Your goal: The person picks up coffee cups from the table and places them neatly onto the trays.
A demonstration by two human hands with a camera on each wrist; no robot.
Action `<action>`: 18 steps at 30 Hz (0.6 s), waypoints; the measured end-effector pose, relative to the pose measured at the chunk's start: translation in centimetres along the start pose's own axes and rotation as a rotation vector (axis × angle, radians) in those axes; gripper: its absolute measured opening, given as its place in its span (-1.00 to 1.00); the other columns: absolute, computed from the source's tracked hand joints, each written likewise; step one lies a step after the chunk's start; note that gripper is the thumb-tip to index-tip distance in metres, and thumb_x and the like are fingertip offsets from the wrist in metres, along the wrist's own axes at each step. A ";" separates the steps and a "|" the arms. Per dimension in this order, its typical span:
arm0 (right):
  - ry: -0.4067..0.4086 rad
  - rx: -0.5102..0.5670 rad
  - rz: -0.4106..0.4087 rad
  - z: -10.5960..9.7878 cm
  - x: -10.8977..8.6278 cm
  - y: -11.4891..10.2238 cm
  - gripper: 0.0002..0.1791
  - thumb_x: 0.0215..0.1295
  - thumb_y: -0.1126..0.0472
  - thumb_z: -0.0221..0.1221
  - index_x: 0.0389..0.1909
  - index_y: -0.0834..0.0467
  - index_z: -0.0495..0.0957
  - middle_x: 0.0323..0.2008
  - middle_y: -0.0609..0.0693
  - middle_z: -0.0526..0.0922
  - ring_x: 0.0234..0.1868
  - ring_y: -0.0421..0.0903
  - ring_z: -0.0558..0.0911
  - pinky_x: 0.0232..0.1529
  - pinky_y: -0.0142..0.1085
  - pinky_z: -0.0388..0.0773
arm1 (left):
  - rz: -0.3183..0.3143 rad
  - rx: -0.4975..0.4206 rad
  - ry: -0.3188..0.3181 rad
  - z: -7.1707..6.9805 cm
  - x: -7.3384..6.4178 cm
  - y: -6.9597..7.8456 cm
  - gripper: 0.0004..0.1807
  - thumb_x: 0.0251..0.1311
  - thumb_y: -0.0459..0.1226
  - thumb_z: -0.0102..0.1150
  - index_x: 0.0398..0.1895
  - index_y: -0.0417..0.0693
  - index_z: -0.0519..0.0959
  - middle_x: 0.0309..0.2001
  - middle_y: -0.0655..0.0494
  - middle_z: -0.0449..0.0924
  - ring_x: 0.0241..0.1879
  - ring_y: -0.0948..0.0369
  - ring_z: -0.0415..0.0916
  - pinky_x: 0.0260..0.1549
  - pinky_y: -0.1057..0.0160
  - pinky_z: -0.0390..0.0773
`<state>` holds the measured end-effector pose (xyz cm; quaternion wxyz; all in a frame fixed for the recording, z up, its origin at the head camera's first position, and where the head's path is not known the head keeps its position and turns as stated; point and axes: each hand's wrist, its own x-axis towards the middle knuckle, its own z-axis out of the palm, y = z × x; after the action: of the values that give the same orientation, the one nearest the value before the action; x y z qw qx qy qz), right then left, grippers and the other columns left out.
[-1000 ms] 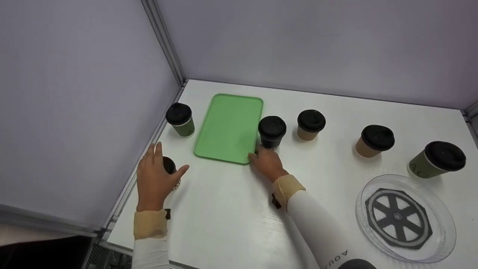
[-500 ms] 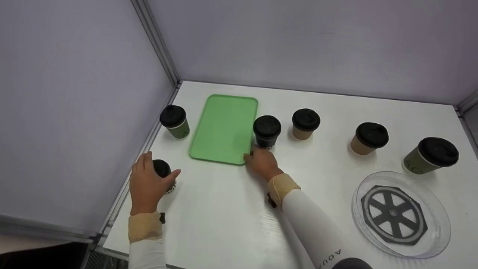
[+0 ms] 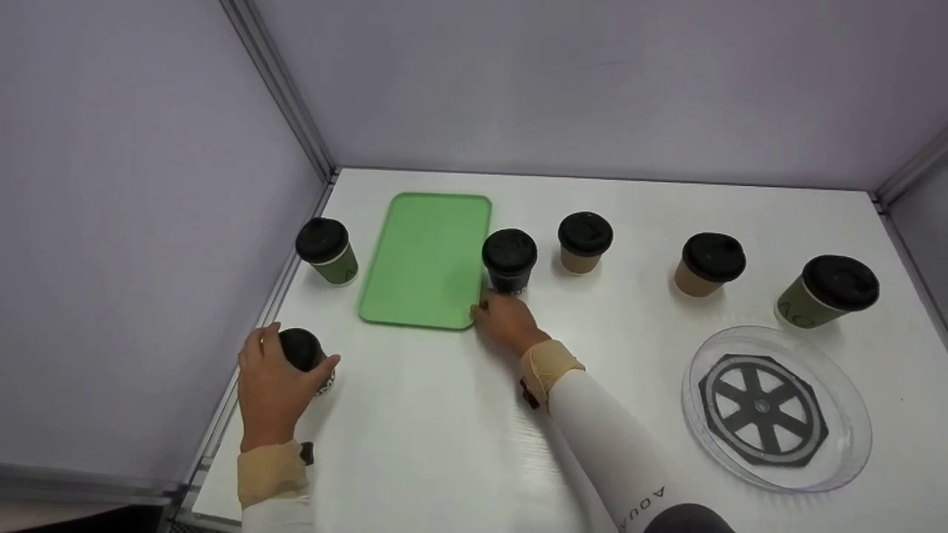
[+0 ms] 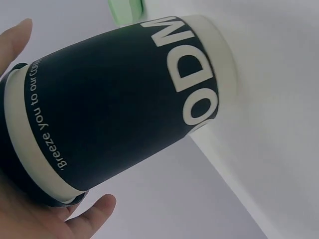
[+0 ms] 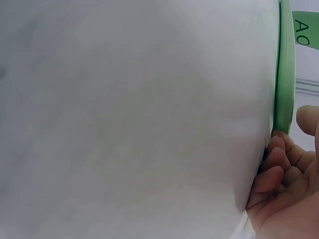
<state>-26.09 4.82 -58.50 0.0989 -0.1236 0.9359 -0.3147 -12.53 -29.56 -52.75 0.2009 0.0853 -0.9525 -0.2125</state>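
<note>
In the head view, my left hand (image 3: 274, 389) is beside a black lidded coffee cup (image 3: 302, 351), its thumb and fingers spread on either side of the lid. The left wrist view shows this coffee cup (image 4: 114, 99) large, with white lettering; the thumb (image 4: 17, 42) stands away from the lid. My right hand (image 3: 509, 323) holds the near right corner of a green tray (image 3: 429, 259). In the right wrist view, curled fingers (image 5: 276, 169) meet the tray edge (image 5: 285, 74) from below, and the thumb lies close over the top face. Another black cup (image 3: 509, 255) stands just beyond this hand.
A green cup (image 3: 337, 266) stands left of the tray. Two brown cups (image 3: 581, 260) and a second green cup (image 3: 803, 303) stand to the right. A clear round dish (image 3: 696, 429) with a dark wheel-like pattern lies front right. Walls border the white table (image 3: 415, 444).
The head view has shifted, so the scene slides left. My left hand has come down and drawn in closer around the black cup. The right hand stays at the tray corner.
</note>
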 end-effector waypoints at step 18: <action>-0.021 -0.011 -0.011 -0.3 -0.1 -0.3 -0.61 0.49 -0.06 -0.02 -0.09 0.18 0.55 -0.22 0.08 0.62 -0.16 0.04 0.59 -0.07 -0.07 0.48 | -0.033 -0.085 0.121 0.6 -0.3 -0.8 0.23 -0.40 0.19 0.60 0.37 -0.22 0.27 0.26 -0.27 0.25 0.23 -0.17 0.23 0.06 -0.24 0.37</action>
<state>-26.01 4.81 -58.09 0.1060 -0.1326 0.9359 -0.3087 -12.41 -29.93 -53.68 0.2579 0.1051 -0.9272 -0.2507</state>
